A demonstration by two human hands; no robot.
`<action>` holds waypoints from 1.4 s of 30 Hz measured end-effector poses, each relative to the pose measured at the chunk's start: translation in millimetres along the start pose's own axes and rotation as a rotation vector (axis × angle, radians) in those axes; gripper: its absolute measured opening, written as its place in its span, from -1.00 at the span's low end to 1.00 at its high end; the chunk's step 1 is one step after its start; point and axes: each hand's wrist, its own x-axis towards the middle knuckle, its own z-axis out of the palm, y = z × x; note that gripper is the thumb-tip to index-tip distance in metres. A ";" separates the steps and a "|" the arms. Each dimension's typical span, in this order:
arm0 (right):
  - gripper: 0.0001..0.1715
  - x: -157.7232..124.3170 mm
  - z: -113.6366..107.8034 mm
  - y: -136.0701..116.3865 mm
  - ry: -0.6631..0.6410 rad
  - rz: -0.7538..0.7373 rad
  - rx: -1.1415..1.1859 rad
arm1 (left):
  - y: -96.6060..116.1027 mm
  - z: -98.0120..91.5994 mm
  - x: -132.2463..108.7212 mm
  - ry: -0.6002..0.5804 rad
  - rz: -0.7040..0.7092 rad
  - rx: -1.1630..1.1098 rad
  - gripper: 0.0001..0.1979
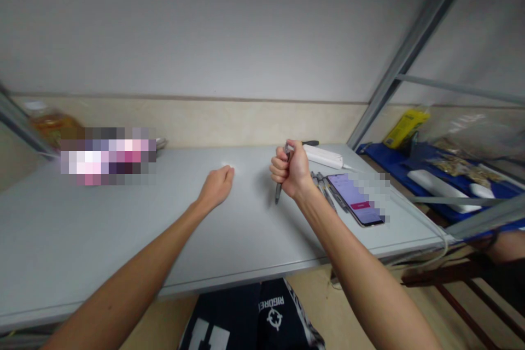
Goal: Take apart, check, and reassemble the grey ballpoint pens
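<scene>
My right hand [290, 168] is raised a little above the desk and wrapped round a dark grey pen [278, 194]. The pen stands nearly upright, its lower end poking out beneath the fist and its top showing by the thumb. My left hand [216, 186] is a closed fist by the desk surface, seen from its back; whatever its fingers hold, if anything, is hidden. Beside my right wrist lie several similar pens [337, 194], partly covered by the forearm. A phone [356, 202] with a lit screen lies to the right of them.
Behind my right hand are a white power strip [324, 156] with a cable and a dark-handled tool [310, 143]. A blurred-out object [109, 156] and a bottle [53, 123] stand at the left. Past the metal post [377, 95] is a blue tray [394, 167] with a yellow packet [407, 128].
</scene>
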 end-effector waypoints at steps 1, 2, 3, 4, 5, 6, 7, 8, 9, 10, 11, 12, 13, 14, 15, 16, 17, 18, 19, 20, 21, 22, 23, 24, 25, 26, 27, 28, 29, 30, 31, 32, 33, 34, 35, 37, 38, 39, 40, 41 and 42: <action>-0.51 -0.2 0.2 0.1 -0.003 0.001 0.001 | -0.2 0.2 0.0 0.001 -0.001 -0.002 -0.66; -0.50 -0.3 0.5 0.1 -0.002 0.003 0.002 | -0.5 0.4 0.0 0.003 0.000 -0.004 -0.66; -0.51 -0.3 0.7 0.2 0.004 0.005 0.002 | -0.8 0.7 0.1 0.006 0.002 -0.004 -0.65; -0.53 -0.2 0.9 0.4 0.012 0.008 0.001 | -1.1 0.9 0.3 0.007 0.005 -0.003 -0.65; -0.55 0.0 1.1 0.7 0.020 0.009 -0.002 | -1.2 1.1 0.4 0.007 0.009 0.000 -0.65; -0.58 0.1 1.2 1.1 0.025 0.011 -0.006 | -1.2 1.2 0.5 0.006 0.013 0.001 -0.65; -0.61 0.1 1.3 1.6 0.026 0.013 -0.011 | -1.0 1.1 0.5 0.005 0.015 0.002 -0.65; -0.62 0.0 1.4 2.2 0.023 0.012 -0.015 | -0.8 0.9 0.5 0.003 0.016 0.000 -0.65; -0.62 -0.1 1.5 2.7 0.018 0.010 -0.018 | -0.4 0.6 0.4 0.003 0.016 -0.003 -0.66; -0.61 -0.3 1.5 3.2 0.013 0.004 -0.018 | -0.2 0.4 0.3 0.005 0.015 -0.007 -0.66; -0.59 -0.6 1.4 3.7 0.009 -0.003 -0.018 | 0.0 0.2 0.2 0.008 0.015 -0.010 -0.66; -0.57 -0.8 1.3 4.1 0.006 -0.009 -0.018 | 0.0 0.0 0.1 0.011 0.016 -0.012 -0.66; -0.56 -0.9 1.1 4.4 0.006 -0.012 -0.020 | -0.1 0.0 0.1 0.013 0.019 -0.013 -0.66; -0.56 -0.9 0.8 4.7 0.010 -0.013 -0.023 | -0.4 0.1 0.0 0.016 0.021 -0.011 -0.65; -0.58 -0.8 0.5 5.0 0.015 -0.010 -0.030 | -0.6 0.2 0.0 0.019 0.022 -0.007 -0.65; -0.61 -0.6 0.2 5.4 0.020 -0.006 -0.036 | -0.8 0.3 0.0 0.019 0.022 -0.004 -0.65; -0.62 -0.4 0.0 5.7 0.023 -0.005 -0.040 | -1.0 0.5 0.0 0.017 0.020 -0.001 -0.65; -0.63 -0.2 -0.3 6.1 0.024 -0.010 -0.040 | -1.1 0.5 -0.1 0.014 0.016 0.001 -0.65; -0.62 0.1 -0.5 6.5 0.024 -0.020 -0.036 | -1.1 0.6 -0.1 0.010 0.014 0.002 -0.65; -0.59 0.4 -0.8 6.8 0.024 -0.030 -0.031 | -1.0 0.6 -0.1 0.008 0.013 0.002 -0.65; -0.57 0.7 -1.3 7.2 0.026 -0.037 -0.028 | -0.9 0.5 -0.1 0.006 0.013 0.002 -0.65; -0.54 1.1 -1.9 7.6 0.031 -0.038 -0.027 | -0.8 0.4 0.0 0.006 0.014 0.002 -0.65; -0.53 1.6 -2.8 8.0 0.040 -0.034 -0.030 | -0.7 0.3 0.0 0.006 0.015 0.004 -0.65; -0.53 2.2 -3.9 8.4 0.054 -0.029 -0.035 | -0.5 0.2 0.1 0.005 0.016 0.008 -0.65; -0.55 2.8 -5.2 8.7 0.068 -0.025 -0.040 | -0.4 0.1 0.2 0.004 0.015 0.011 -0.65; -0.58 3.4 -6.6 9.0 0.078 -0.021 -0.046 | -0.2 0.0 0.2 0.000 0.014 0.014 -0.65; -0.61 4.0 -8.0 9.3 0.085 -0.022 -0.051 | 0.0 -0.1 0.2 -0.002 0.013 0.018 -0.65; -0.63 4.5 -9.2 9.4 0.087 -0.024 -0.055 | 0.3 -0.1 0.1 -0.005 0.012 0.021 -0.65; -0.64 4.8 -10.2 9.5 0.085 -0.030 -0.057 | 0.5 -0.2 0.0 -0.006 0.011 0.023 -0.65; -0.63 5.0 -11.0 9.5 0.082 -0.034 -0.057 | 0.6 -0.2 -0.2 -0.007 0.010 0.023 -0.64; -0.62 5.0 -11.5 9.4 0.080 -0.041 -0.054 | 0.7 -0.2 -0.5 -0.009 0.011 0.024 -0.64; -0.60 4.9 -11.7 9.4 0.077 -0.046 -0.051 | 0.7 -0.1 -0.7 -0.010 0.012 0.025 -0.64; -0.58 4.7 -11.7 9.3 0.076 -0.047 -0.050 | 0.7 -0.1 -0.9 -0.010 0.013 0.026 -0.65; -0.59 4.3 -11.5 9.2 0.075 -0.042 -0.051 | 0.7 -0.1 -1.1 -0.010 0.015 0.025 -0.65; -0.60 3.8 -11.3 9.2 0.077 -0.035 -0.056 | 0.7 -0.1 -1.2 -0.010 0.017 0.022 -0.65; -0.66 2.8 -10.9 9.0 0.084 -0.032 -0.068 | 0.7 -0.3 -1.1 -0.008 0.021 0.012 -0.66; -0.67 2.3 -10.8 8.8 0.086 -0.040 -0.076 | 0.8 -0.4 -1.1 -0.006 0.021 0.006 -0.66; -0.68 2.0 -11.0 8.7 0.083 -0.052 -0.087 | 0.8 -0.4 -1.0 -0.006 0.022 0.002 -0.66; -0.68 2.1 -11.4 8.7 0.082 -0.064 -0.102 | 0.9 -0.5 -0.9 -0.005 0.022 0.001 -0.66; -0.68 2.5 -12.2 8.9 0.086 -0.074 -0.123 | 0.8 -0.5 -0.8 -0.005 0.022 0.002 -0.66; -0.69 3.4 -13.6 9.7 0.097 -0.075 -0.151 | 0.8 -0.4 -0.7 -0.005 0.023 0.003 -0.66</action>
